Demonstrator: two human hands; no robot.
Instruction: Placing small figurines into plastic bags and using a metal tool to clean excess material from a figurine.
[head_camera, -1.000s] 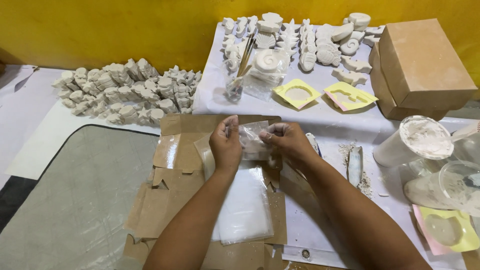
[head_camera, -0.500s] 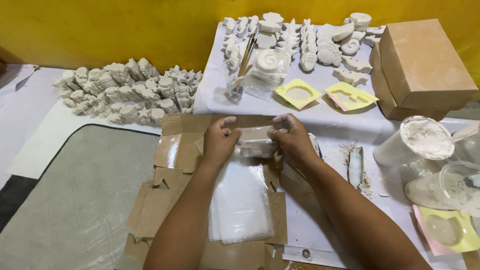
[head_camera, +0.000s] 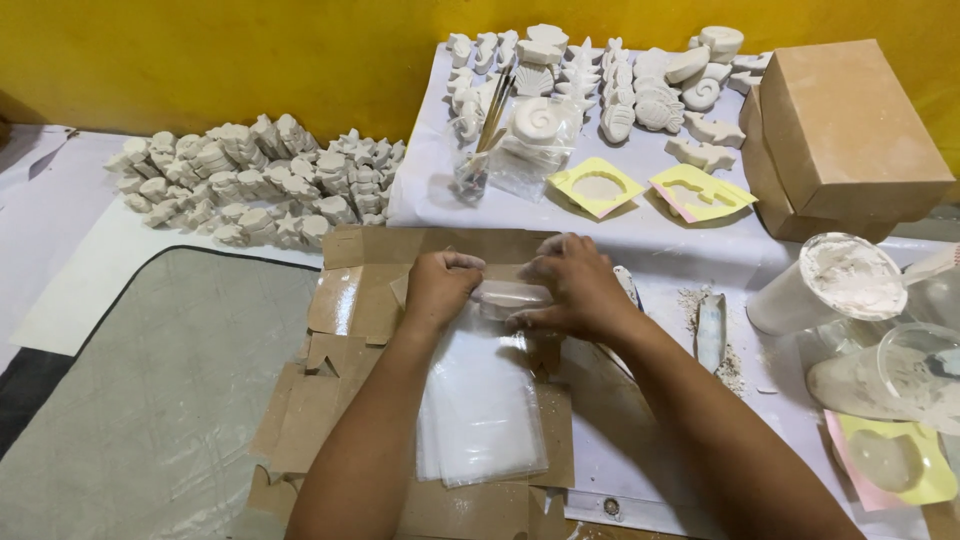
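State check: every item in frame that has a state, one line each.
left hand: gripping plaster piece
right hand: gripping plaster piece
plaster piece: held over clear bags
clear bags: stacked flat
cardboard box: closed
white cup: powder-coated, tipped
yellow moulds: empty

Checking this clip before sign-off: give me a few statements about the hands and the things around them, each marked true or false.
1. Both hands, the left hand and the right hand, press on a small white piece at the top of a clear plastic bag. True.
2. The bag lies on bare grey mat. False: it lies on flattened cardboard.
3. A closed brown box sits at the far right. True.
4. The yellow moulds are stacked on the box. False: they lie flat on the white sheet.
5. The wall behind is blue. False: it is yellow.
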